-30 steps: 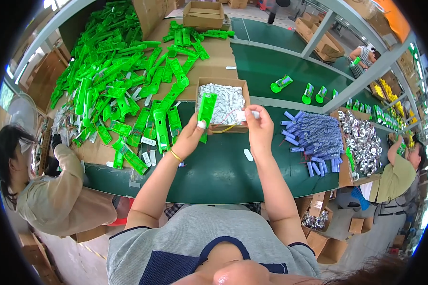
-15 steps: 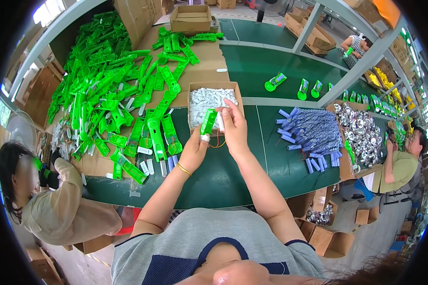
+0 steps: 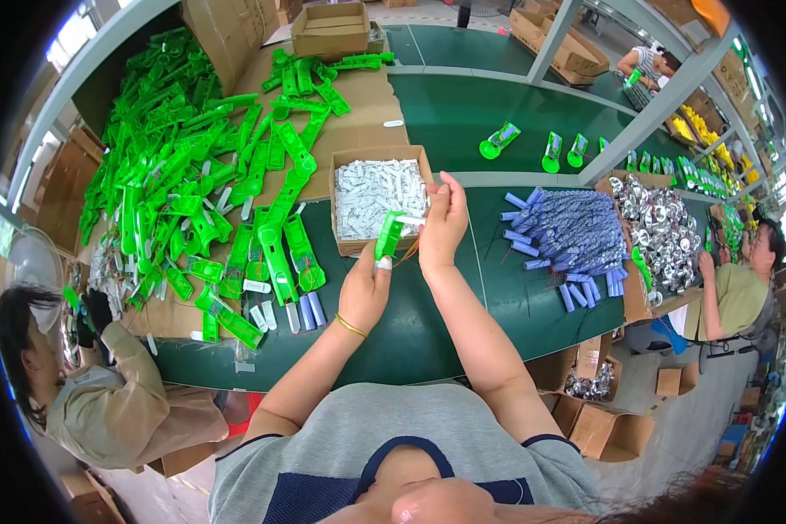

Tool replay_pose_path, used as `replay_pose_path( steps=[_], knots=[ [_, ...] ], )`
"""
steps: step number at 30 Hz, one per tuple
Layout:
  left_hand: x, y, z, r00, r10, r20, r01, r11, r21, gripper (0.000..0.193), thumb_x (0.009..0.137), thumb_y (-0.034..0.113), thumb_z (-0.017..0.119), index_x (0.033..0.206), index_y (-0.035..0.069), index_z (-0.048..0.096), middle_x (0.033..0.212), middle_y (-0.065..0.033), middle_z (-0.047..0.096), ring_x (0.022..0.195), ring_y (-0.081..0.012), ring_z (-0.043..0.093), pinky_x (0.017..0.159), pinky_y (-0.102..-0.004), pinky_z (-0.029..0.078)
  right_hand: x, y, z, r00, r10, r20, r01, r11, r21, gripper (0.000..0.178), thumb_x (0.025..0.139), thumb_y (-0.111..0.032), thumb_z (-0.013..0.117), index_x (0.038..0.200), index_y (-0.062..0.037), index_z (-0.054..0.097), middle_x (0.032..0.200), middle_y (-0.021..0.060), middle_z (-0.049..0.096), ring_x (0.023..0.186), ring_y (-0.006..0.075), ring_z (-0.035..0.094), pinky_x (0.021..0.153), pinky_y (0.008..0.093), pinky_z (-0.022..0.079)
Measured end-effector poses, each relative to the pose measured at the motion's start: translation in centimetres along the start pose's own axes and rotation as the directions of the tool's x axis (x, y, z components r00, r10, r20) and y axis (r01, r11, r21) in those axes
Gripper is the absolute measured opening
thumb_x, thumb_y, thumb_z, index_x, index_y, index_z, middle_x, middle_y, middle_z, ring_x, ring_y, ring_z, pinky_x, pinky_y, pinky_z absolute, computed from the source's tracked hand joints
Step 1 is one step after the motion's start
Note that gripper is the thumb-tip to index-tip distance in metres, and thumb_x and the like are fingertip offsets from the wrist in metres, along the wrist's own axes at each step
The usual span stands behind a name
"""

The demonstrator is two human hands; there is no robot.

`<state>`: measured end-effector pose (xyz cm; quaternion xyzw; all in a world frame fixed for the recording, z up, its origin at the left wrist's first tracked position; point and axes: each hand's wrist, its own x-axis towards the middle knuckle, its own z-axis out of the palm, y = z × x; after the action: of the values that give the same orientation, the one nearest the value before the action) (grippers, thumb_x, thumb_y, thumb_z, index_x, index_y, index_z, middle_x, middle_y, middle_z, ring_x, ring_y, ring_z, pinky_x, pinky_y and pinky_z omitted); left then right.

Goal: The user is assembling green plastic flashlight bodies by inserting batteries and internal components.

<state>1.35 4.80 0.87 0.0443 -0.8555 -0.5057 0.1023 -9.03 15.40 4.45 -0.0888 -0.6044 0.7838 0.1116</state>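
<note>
My left hand (image 3: 364, 288) is closed round the lower end of a small green plastic housing (image 3: 388, 236), held upright just in front of a cardboard box (image 3: 355, 244) full of small white parts (image 3: 377, 194). A white strip-like piece (image 3: 409, 222) sticks out sideways from the top of the housing toward my right hand (image 3: 444, 229). That hand's thumb side is at the strip's outer end, and its other fingers are raised. Thin red wires (image 3: 405, 255) hang between the housing and my right palm. Whether the strip touches the housing I cannot tell.
Green housings (image 3: 166, 140) lie heaped at the left on cardboard. Blue wired cylindrical cells (image 3: 568, 231) are piled at the right, beside a box of shiny reflectors (image 3: 659, 227). Assembled green pieces (image 3: 552, 152) stand behind a metal rail. Co-workers sit at left (image 3: 131, 384) and right (image 3: 734, 279).
The white piece has gone from upright beside the housing to lying level across its top. My right hand has turned and shifted right, its fingers raised. The whole view has moved slightly.
</note>
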Motion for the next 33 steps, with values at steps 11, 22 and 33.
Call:
replay_pose_path(
  steps=[11, 22, 33],
  knots=[
    [1.5, 1.2, -2.9, 0.897, -0.023, 0.442, 0.335, 0.687, -0.645, 0.06, 0.109, 0.025, 0.037, 0.16, 0.009, 0.009, 0.096, -0.0118, 0.061, 0.076, -0.0192, 0.06, 0.072, -0.0316, 0.051, 1.7, 2.3, -3.9, 0.793, 0.049, 0.607, -0.01, 0.998, -0.067, 0.026, 0.1, -0.008, 0.054, 0.123, -0.0022, 0.065, 0.108, 0.0029, 0.068, 0.1, 0.0099, 0.062, 0.089, 0.0272, 0.05],
    [0.8, -1.1, -1.5, 0.907, -0.008, 0.422, 0.3, 0.717, -0.63, 0.069, 0.109, 0.034, 0.037, 0.161, 0.012, -0.002, 0.117, -0.0095, 0.057, 0.096, -0.0175, 0.058, 0.084, -0.0318, 0.051, -2.4, -0.2, -5.3, 0.621, 0.351, 0.701, -0.55, 0.832, 0.071, 0.039, 0.091, -0.001, 0.052, 0.129, 0.0017, 0.057, 0.106, 0.0081, 0.067, 0.079, 0.0147, 0.064, 0.067, 0.0283, 0.055],
    [-0.6, -3.3, -0.9, 0.964, -0.116, 0.238, 0.261, 0.578, -0.773, 0.062, 0.109, 0.031, 0.039, 0.161, 0.012, 0.01, 0.156, -0.0052, 0.032, 0.142, -0.0158, 0.03, 0.117, -0.0325, 0.023, -7.1, 2.2, -4.3, 0.794, -0.299, 0.529, 0.54, 0.748, -0.386, 0.014, 0.077, -0.005, 0.079, 0.09, -0.0047, 0.073, 0.092, 0.006, 0.068, 0.089, 0.024, 0.064, 0.08, 0.0343, 0.05]
  ],
)
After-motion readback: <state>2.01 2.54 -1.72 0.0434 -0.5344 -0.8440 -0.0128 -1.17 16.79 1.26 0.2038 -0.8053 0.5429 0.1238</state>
